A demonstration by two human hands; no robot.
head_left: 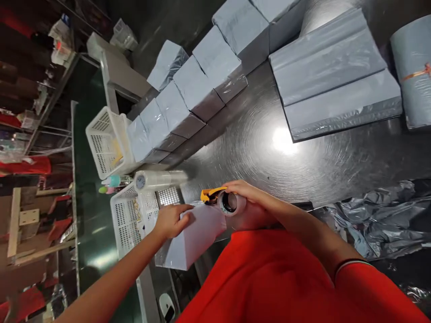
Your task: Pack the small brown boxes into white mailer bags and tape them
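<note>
A white wrapped package (198, 233) lies at the near edge of the metal table, close to my body. My left hand (173, 220) rests on its upper left side, fingers stretched out and thumb apart. In my right hand (240, 188) is a yellow tape dispenser (209, 194) with a thick roll of clear tape (238, 204) mounted on it. The dispenser's front end sits at the package's upper edge. My right palm is partly hidden behind the roll.
Grey wrapped boxes (193, 96) stand in a row along the table's far side. Flat grey mailing bags (333, 76) lie at the right, crumpled grey plastic (387, 215) nearer. White baskets (109, 143) and a stack of tape rolls (158, 179) stand left, beside a green conveyor belt (97, 229).
</note>
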